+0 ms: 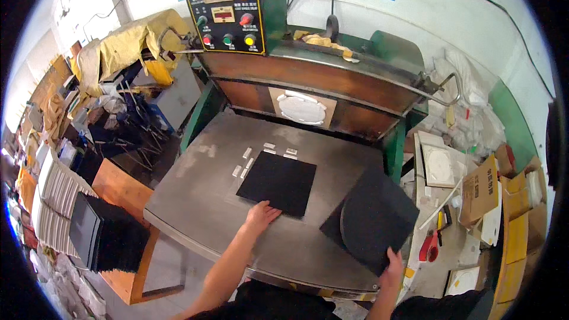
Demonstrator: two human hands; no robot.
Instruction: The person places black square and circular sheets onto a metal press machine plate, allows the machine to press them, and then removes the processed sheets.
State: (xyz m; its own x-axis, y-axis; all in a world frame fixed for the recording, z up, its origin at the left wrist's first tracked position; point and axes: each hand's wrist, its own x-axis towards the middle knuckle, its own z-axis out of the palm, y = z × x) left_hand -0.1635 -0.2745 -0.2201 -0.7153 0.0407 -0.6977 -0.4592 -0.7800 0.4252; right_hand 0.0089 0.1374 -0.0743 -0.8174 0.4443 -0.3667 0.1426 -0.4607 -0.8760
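Observation:
A black square sheet (280,179) lies on the grey metal bed of a press (201,184), its upper left side close to several small white blocks (249,163). At the sheet's near left edge my left hand (261,216) is closed, fingertips on the margin. My right hand (391,269) grips the near right corner of another black sheet (379,219), thumb on top. This one sits tilted over the bed's right edge, and a curved outline shows on it. The fingers beneath it are hidden.
Behind the bed stands the press's upper beam (349,92) with a white oval plate (301,108). A control panel (224,9) hangs above. Black sheets (118,237) are stacked on a wooden stool (121,184) at left. Red-handled scissors (430,248) and a cardboard box (480,192) are at right.

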